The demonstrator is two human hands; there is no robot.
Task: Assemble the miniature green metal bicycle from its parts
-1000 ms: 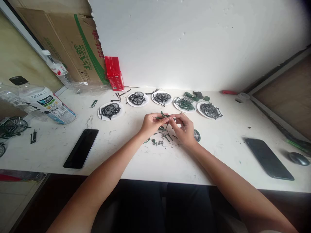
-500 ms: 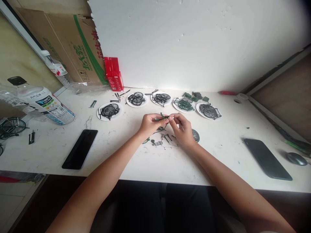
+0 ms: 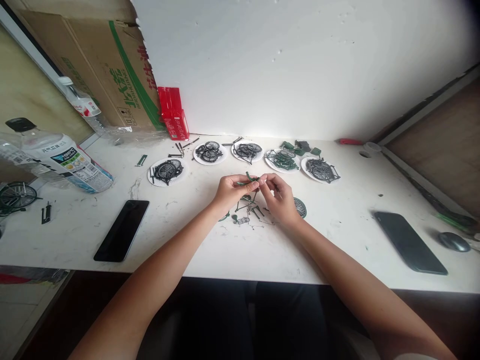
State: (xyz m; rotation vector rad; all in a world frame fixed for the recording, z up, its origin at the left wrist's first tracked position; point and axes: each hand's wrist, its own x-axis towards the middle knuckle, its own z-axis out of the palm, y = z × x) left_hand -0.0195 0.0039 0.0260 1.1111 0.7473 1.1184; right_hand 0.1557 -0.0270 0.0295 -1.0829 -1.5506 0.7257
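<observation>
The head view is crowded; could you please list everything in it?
Table: one, white, beneath
Panel: one, white, back
Cardboard box: one, brown, back left
Small box: one, red, back left
Bottles: several, clear, left
Phone: one, black, left
Model bicycle: one, green, left
Plates: five, white, back
Plate parts: many, black or green, on plates
Flat pieces: several, green, behind plates
Red object: one, back right
Slab: one, black, right
Mouse: one, grey, far right
Loose parts: many, green or dark, centre and left
Wheel: one, green, centre
Held part: one, green, centre
Left hand: one, pinching held part
Right hand: one, pinching held part
</observation>
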